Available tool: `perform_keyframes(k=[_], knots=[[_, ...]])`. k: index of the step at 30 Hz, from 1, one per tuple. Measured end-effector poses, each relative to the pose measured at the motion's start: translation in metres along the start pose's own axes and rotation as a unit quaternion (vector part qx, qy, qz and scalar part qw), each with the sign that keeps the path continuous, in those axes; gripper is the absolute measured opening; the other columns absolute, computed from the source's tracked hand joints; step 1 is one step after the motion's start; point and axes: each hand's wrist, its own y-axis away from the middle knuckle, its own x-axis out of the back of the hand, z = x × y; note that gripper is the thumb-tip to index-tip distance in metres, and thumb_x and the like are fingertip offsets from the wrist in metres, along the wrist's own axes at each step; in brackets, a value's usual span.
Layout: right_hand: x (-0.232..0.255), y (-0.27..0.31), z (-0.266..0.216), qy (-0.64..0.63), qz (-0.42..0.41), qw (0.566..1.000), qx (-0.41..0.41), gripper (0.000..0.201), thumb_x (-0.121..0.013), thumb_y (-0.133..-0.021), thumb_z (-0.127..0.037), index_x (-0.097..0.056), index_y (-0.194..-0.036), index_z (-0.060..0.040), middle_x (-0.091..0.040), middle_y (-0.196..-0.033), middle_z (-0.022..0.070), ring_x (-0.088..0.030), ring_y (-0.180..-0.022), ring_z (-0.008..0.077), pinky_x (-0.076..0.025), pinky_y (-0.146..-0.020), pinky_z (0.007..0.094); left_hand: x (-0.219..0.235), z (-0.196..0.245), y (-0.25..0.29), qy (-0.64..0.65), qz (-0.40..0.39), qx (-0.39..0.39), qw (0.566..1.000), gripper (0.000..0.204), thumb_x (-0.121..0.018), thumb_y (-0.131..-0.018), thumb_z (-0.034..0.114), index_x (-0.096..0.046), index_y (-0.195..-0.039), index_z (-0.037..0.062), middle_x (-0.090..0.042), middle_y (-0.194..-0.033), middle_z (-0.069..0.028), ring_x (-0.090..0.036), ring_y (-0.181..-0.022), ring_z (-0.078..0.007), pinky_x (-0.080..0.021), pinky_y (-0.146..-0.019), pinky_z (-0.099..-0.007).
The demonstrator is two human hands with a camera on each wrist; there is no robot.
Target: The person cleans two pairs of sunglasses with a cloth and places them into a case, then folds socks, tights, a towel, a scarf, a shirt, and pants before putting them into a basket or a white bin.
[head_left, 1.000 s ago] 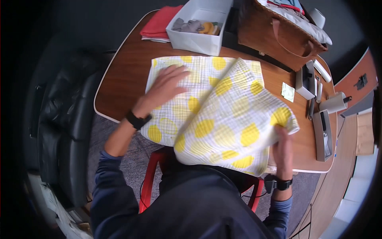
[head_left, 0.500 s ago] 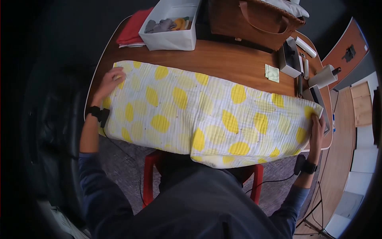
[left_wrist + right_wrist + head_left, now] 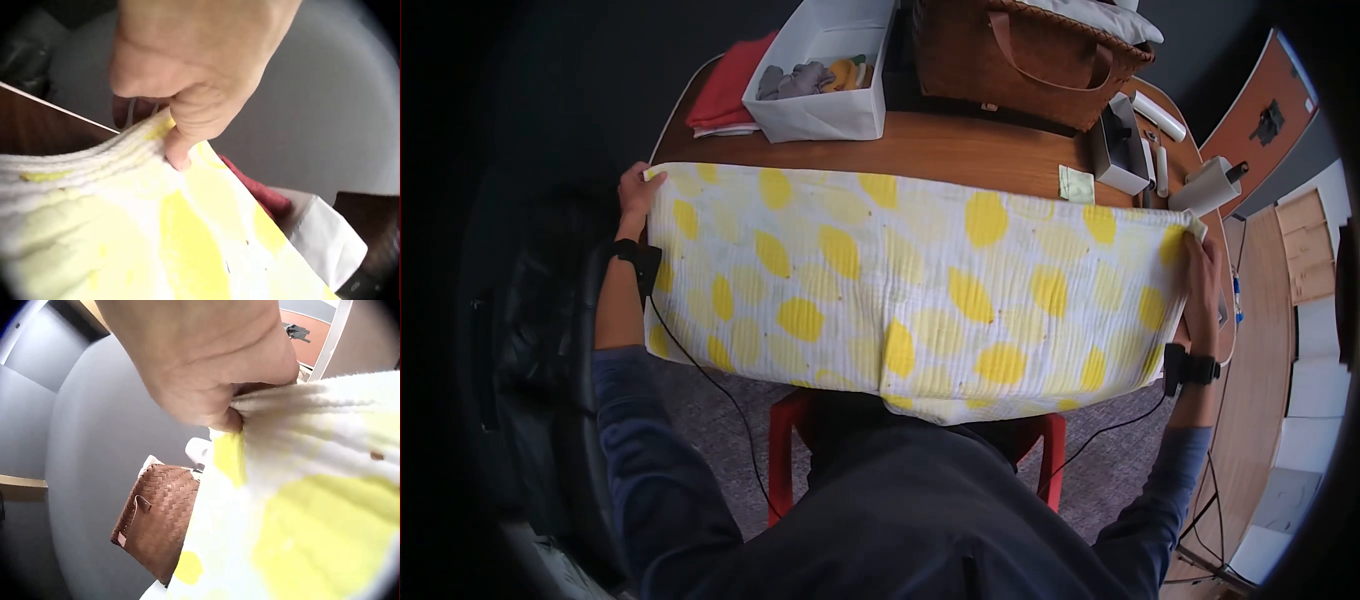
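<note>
A white muslin blanket (image 3: pixel 930 290) printed with yellow lemons stretches wide across the front of the table, its near edge hanging toward the person's lap. At its far left corner, my left hand (image 3: pixel 638 190) pinches the cloth. The left wrist view shows the thumb (image 3: pixel 179 150) on top of the corner and the fingers beneath several stacked layers. My right hand (image 3: pixel 1203 275) grips the far right corner. Seen from the right wrist, the cloth bunches into creases where the thumb and fingers pinch it. A vertical fold line runs down the blanket's middle.
Behind the blanket stand a white bin (image 3: pixel 820 110) with small soft items and a brown woven basket (image 3: pixel 1020 65). A red cloth (image 3: pixel 735 90) lies at the back left. On the right are a grey box (image 3: pixel 1122 150), a small pale green cloth (image 3: pixel 1076 184) and a white cylinder (image 3: pixel 1208 188).
The blanket's right part was folded over; it has been drawn out to the right. My left hand moved left to the far left corner and now pinches it. Both hands rose toward the far corners.
</note>
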Motion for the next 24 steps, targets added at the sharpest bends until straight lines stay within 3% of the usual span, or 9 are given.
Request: perform_keyframes(k=[2,5,8,11,12,15,19,22,24], knots=[[-0.012,-0.002,-0.008,-0.074,-0.015,0.997,0.028,0.04,-0.062,-0.102,-0.035,-0.059,-0.126,-0.0027,-0.061,-0.117,0.0073,-0.058,-0.103,0.0161,-0.044,-0.089,0.0262,0.005,0.009,0.0,0.035,0.06,0.049,0.996,0.023,-0.081,-0.088,0.017,-0.071,-0.099,0.0001,-0.075,-0.085,-0.0055,-0.067,-0.076,-0.01,-0.052,-0.069,-0.0304],[-0.026,-0.01,-0.03,-0.031,-0.041,0.998,0.029,0.042,-0.064,-0.101,-0.035,-0.058,-0.126,-0.0021,-0.06,-0.118,0.0067,-0.058,-0.101,0.0168,-0.045,-0.089,0.0264,0.019,0.021,-0.001,0.05,0.1,0.023,0.993,0.021,-0.08,-0.089,0.016,-0.07,-0.099,-0.0002,-0.075,-0.085,-0.0043,-0.068,-0.076,-0.0105,-0.053,-0.069,-0.0305],[-0.01,-0.009,-0.021,0.022,-0.127,0.989,0.075,0.042,-0.065,-0.101,-0.033,-0.058,-0.128,-0.002,-0.061,-0.115,0.0065,-0.058,-0.098,0.0154,-0.047,-0.087,0.0267,0.057,0.075,0.022,-0.109,0.004,-0.049,0.993,0.015,-0.075,-0.092,0.012,-0.07,-0.1,0.0002,-0.076,-0.093,-0.004,-0.069,-0.077,-0.0107,-0.054,-0.071,-0.0293],[-0.031,0.016,-0.064,-0.033,-0.127,0.99,-0.046,0.035,-0.065,-0.102,-0.03,-0.063,-0.122,-0.0019,-0.063,-0.109,0.0049,-0.06,-0.094,0.0112,-0.049,-0.08,0.0255,0.066,0.185,0.093,0.245,-0.171,-0.038,0.954,0.014,-0.072,-0.095,0.011,-0.07,-0.105,0.0009,-0.074,-0.099,-0.0035,-0.07,-0.081,-0.011,-0.055,-0.071,-0.0268],[-0.045,0.02,-0.073,-0.081,-0.099,0.985,-0.113,0.031,-0.065,-0.102,-0.029,-0.066,-0.118,-0.0017,-0.066,-0.104,0.0032,-0.061,-0.09,0.0085,-0.049,-0.075,0.0244,0.063,0.211,0.107,0.265,-0.227,-0.036,0.936,0.017,-0.071,-0.094,0.009,-0.07,-0.11,0.0016,-0.073,-0.1,-0.0035,-0.07,-0.084,-0.0103,-0.055,-0.071,-0.0247],[-0.086,0.049,-0.107,-0.021,-0.242,0.97,-0.02,0.024,-0.065,-0.103,-0.024,-0.069,-0.11,-0.001,-0.067,-0.091,-0.0024,-0.06,-0.078,0.0046,-0.047,-0.065,0.0223,0.044,0.286,0.149,0.333,-0.396,-0.02,0.856,0.025,-0.067,-0.096,0.002,-0.066,-0.121,-0.0015,-0.071,-0.109,-0.0072,-0.071,-0.097,-0.0123,-0.057,-0.084,-0.0268],[-0.145,0.1,-0.128,-0.142,-0.232,0.962,0.031,0.017,-0.062,-0.103,-0.014,-0.069,-0.111,0.0003,-0.064,-0.084,-0.0063,-0.055,-0.069,0.002,-0.042,-0.058,0.0222,-0.013,0.371,0.205,0.291,-0.537,-0.204,0.765,0.021,-0.072,-0.092,0.0,-0.071,-0.113,-0.001,-0.069,-0.12,-0.0098,-0.071,-0.107,-0.0162,-0.058,-0.083,-0.0272],[-0.164,0.111,-0.115,-0.132,-0.245,0.959,0.057,0.022,-0.064,-0.1,-0.013,-0.067,-0.113,0.0041,-0.063,-0.074,-0.0011,-0.053,-0.063,0.0046,-0.042,-0.055,0.0268,-0.064,0.411,0.234,0.256,-0.471,-0.275,0.798,0.023,-0.078,-0.081,0.001,-0.072,-0.103,-0.0003,-0.063,-0.088,-0.0069,-0.063,-0.075,-0.0216,-0.053,-0.072,-0.0338],[-0.167,0.113,-0.11,-0.092,-0.24,0.964,0.073,0.023,-0.066,-0.098,-0.013,-0.067,-0.111,0.0059,-0.06,-0.068,0.0026,-0.052,-0.06,0.0064,-0.041,-0.054,0.0296,-0.081,0.427,0.244,0.228,-0.297,-0.441,0.815,0.018,-0.078,-0.082,0.001,-0.073,-0.099,-0.001,-0.066,-0.108,-0.0118,-0.067,-0.09,-0.0277,-0.054,-0.079,-0.0359]])
